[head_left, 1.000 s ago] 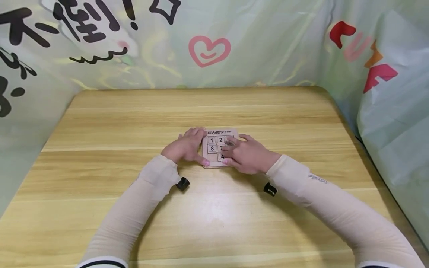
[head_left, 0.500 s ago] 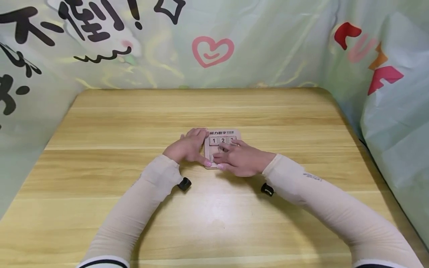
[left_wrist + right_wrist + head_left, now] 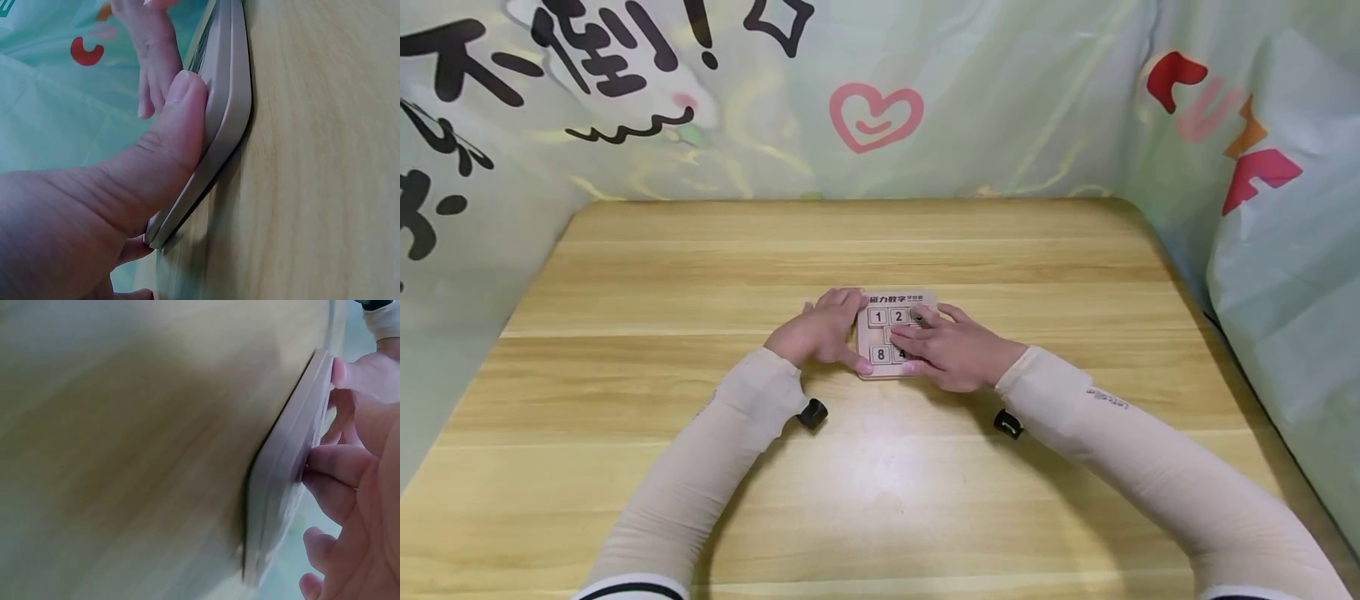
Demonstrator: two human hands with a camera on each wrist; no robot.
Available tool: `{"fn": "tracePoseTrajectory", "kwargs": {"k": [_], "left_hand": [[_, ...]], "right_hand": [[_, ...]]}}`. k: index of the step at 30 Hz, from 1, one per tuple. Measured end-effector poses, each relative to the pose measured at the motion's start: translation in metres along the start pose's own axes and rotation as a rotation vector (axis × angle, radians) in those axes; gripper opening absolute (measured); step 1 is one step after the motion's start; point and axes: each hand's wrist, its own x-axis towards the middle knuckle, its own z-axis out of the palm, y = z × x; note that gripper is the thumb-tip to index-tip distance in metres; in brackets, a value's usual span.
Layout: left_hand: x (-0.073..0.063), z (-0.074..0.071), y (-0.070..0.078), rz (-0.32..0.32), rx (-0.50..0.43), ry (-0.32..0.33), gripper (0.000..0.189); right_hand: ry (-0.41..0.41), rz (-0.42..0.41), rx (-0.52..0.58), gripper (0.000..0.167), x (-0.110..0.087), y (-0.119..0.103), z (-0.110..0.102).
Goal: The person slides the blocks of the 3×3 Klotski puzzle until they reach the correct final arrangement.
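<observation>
A pale pinkish number slide puzzle (image 3: 865,343) lies on the table, with dark characters along its far edge. Tiles 1 (image 3: 877,317) and 2 (image 3: 898,316) show in the far row, and tile 8 (image 3: 881,355) sits in the near left corner. My left hand (image 3: 822,328) grips the puzzle's left side, thumb (image 3: 187,112) on the near corner and fingers at the far one. Over the right part of the board lies my right hand (image 3: 958,350), its fingertips (image 3: 319,457) touching the tiles. It hides most of the right column and part of the middle tile.
The wood-grain table (image 3: 880,508) stretches around the puzzle on all sides. A printed cloth (image 3: 1000,100) hangs behind it and along both sides. Small black devices are strapped at the left wrist (image 3: 812,414) and right wrist (image 3: 1008,423).
Tile 8 has gone from the middle row's left place down to the near left corner. My right hand moved left across the board, then back right. The left hand keeps its hold.
</observation>
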Motion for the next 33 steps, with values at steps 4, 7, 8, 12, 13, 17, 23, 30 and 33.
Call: {"fn": "tracePoseTrajectory", "kwargs": {"k": [4, 7, 8, 12, 13, 17, 23, 30, 33], "left_hand": [[0.002, 0.001, 0.001, 0.006, 0.006, 0.001, 0.114], [0.001, 0.003, -0.001, 0.009, 0.002, 0.007, 0.113], [0.000, 0.003, -0.001, 0.011, 0.001, 0.008, 0.114], [0.000, 0.002, -0.002, 0.010, 0.004, 0.010, 0.116], [-0.001, 0.002, -0.002, 0.010, 0.005, 0.011, 0.116], [-0.001, 0.000, -0.002, 0.016, -0.005, 0.011, 0.116], [0.003, 0.000, -0.001, 0.024, -0.005, 0.014, 0.115], [0.001, 0.003, -0.002, 0.013, -0.018, 0.008, 0.116], [0.001, 0.001, -0.002, 0.013, -0.020, 0.004, 0.116]], "right_hand": [[-0.017, -0.031, 0.012, 0.057, 0.007, -0.002, -0.002], [-0.031, -0.026, 0.024, 0.057, 0.005, 0.001, -0.006], [-0.032, -0.013, 0.027, 0.056, 0.002, 0.003, -0.007], [-0.024, 0.052, 0.021, 0.053, -0.014, 0.013, -0.010], [-0.020, 0.061, 0.021, 0.052, -0.017, 0.015, -0.010], [-0.011, 0.050, 0.030, 0.052, -0.018, 0.015, -0.008], [0.011, 0.020, 0.028, 0.053, -0.008, 0.009, -0.004], [0.046, 0.040, 0.022, 0.046, -0.038, 0.001, -0.008], [0.035, 0.039, 0.003, 0.046, -0.045, 0.000, -0.008]]}}
